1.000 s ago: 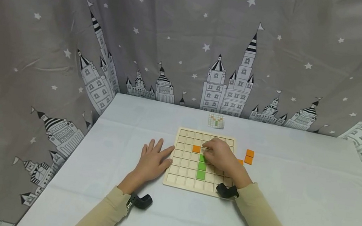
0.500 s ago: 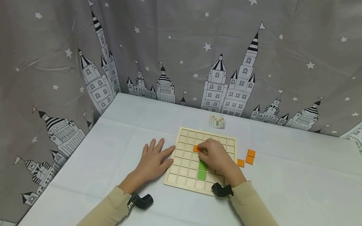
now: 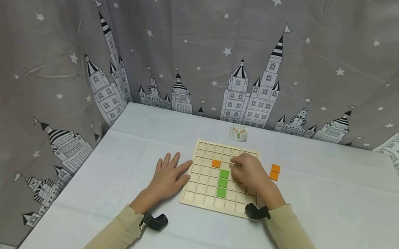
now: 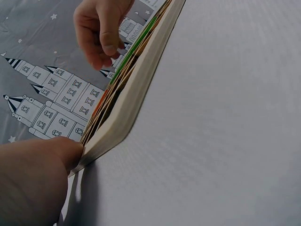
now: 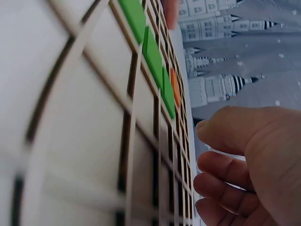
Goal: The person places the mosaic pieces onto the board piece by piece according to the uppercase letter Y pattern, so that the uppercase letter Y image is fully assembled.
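A pale wooden grid board (image 3: 198,200) lies flat on the table. Three green square tiles (image 3: 223,182) form a column in its cells, and one orange tile (image 3: 216,163) sits up and to the left of them. My right hand (image 3: 250,173) hovers over the board's right half. Its thumb and loosely bent fingers (image 5: 221,188) hold nothing in the right wrist view. Some cells are hidden beneath it. My left hand (image 3: 167,179) rests on the table with fingers spread, its thumb (image 4: 70,150) touching the board's left edge.
Two loose orange tiles (image 3: 274,172) lie on the white tablecloth (image 3: 334,192) right of the board. Behind the board lies a small printed pattern card (image 3: 238,133). A grey castle-print curtain (image 3: 196,35) hangs along the table's back edge.
My right hand moved left over the orange tile and top green tile, then back right, uncovering both. It now covers the third loose orange tile beside the board. The left hand stayed put.
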A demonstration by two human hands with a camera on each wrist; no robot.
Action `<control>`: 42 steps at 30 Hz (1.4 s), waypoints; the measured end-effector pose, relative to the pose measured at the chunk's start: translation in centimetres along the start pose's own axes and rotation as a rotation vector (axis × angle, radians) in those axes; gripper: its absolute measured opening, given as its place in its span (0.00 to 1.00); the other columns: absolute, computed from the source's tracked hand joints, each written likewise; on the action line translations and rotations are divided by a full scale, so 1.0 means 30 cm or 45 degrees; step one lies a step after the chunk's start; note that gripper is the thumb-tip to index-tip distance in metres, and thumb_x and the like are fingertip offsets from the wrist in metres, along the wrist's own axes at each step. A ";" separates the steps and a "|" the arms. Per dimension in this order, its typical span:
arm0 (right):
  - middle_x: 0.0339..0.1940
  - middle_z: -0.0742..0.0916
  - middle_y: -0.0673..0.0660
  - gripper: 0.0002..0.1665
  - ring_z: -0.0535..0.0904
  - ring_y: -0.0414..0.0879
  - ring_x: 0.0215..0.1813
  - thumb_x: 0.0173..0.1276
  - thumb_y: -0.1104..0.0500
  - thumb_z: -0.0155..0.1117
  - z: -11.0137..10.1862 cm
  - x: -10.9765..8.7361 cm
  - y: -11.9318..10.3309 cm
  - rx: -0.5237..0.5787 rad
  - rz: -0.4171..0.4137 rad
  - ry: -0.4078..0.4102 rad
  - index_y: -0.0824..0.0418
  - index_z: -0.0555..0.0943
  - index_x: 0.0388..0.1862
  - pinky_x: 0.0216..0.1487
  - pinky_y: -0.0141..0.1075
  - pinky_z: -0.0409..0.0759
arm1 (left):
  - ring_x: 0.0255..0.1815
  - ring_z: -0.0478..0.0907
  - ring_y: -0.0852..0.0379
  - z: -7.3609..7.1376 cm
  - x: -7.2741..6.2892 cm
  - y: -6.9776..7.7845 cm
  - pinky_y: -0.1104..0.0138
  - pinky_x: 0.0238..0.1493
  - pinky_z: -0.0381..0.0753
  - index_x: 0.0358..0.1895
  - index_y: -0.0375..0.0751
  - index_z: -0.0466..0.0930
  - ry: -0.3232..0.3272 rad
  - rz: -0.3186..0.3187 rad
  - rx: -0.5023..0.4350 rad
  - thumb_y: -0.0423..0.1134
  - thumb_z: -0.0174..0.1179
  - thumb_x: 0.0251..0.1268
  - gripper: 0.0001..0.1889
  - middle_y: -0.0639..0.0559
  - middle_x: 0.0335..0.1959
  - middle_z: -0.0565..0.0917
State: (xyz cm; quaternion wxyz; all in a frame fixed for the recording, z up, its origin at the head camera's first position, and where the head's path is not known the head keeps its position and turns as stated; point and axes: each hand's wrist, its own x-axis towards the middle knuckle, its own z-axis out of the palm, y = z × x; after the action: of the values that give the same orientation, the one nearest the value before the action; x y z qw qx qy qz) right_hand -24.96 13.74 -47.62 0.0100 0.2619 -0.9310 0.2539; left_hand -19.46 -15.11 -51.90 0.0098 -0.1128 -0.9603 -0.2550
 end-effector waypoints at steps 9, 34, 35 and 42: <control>0.44 0.89 0.64 0.16 0.84 0.54 0.45 0.65 0.67 0.62 -0.049 -0.092 0.077 -0.018 0.066 0.054 0.68 0.88 0.50 0.48 0.48 0.84 | 0.82 0.45 0.24 0.005 0.003 -0.001 0.30 0.77 0.44 0.73 0.49 0.73 0.000 0.006 0.003 0.49 0.54 0.75 0.27 0.30 0.80 0.58; 0.38 0.87 0.60 0.16 0.75 0.45 0.34 0.62 0.66 0.71 -0.084 -0.201 0.157 -0.137 0.195 0.079 0.69 0.87 0.49 0.37 0.39 0.76 | 0.83 0.42 0.26 0.003 0.003 -0.004 0.30 0.78 0.41 0.74 0.51 0.72 -0.014 -0.014 -0.017 0.50 0.54 0.75 0.27 0.31 0.81 0.56; 0.39 0.87 0.60 0.16 0.76 0.46 0.34 0.62 0.66 0.71 -0.083 -0.201 0.158 -0.138 0.194 0.076 0.69 0.87 0.49 0.38 0.41 0.78 | 0.83 0.43 0.26 0.004 0.002 -0.004 0.30 0.77 0.42 0.74 0.50 0.72 -0.009 -0.010 -0.014 0.50 0.54 0.75 0.27 0.31 0.81 0.57; 0.45 0.89 0.64 0.18 0.85 0.58 0.48 0.61 0.66 0.71 -0.086 -0.205 0.162 -0.152 0.225 0.060 0.70 0.87 0.50 0.54 0.53 0.83 | 0.83 0.42 0.26 0.003 0.003 -0.004 0.31 0.78 0.41 0.74 0.51 0.72 -0.016 -0.019 -0.010 0.51 0.54 0.75 0.27 0.31 0.82 0.56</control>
State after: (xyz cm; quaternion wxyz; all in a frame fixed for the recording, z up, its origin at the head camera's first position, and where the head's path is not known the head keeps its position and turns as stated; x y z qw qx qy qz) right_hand -22.36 21.51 -48.57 0.0251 0.1716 -0.9635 0.2040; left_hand -19.57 -15.14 -52.03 0.0013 -0.1073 -0.9601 -0.2583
